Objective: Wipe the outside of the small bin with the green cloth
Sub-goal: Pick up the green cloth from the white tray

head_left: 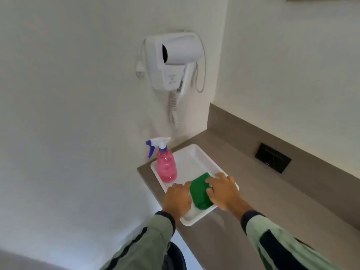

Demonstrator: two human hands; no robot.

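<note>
— Where the brown tabletop (pixel 253 172) meets the white wall, what lies there?
— A white tray (pixel 194 158); left hand (pixel 176 199) and right hand (pixel 224 190) both press open-fingered on the green cloth (pixel 198 191) inside it

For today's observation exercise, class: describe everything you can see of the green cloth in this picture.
The green cloth is a bright, plain green, soft-looking fabric folded into a compact pad. It lies in the near end of the white tray on the grey-brown counter. Both hands are on it: the left hand against its left edge, the right hand with its fingers over the right side. Part of it is hidden beneath them. Whether it is wet cannot be told.
</note>
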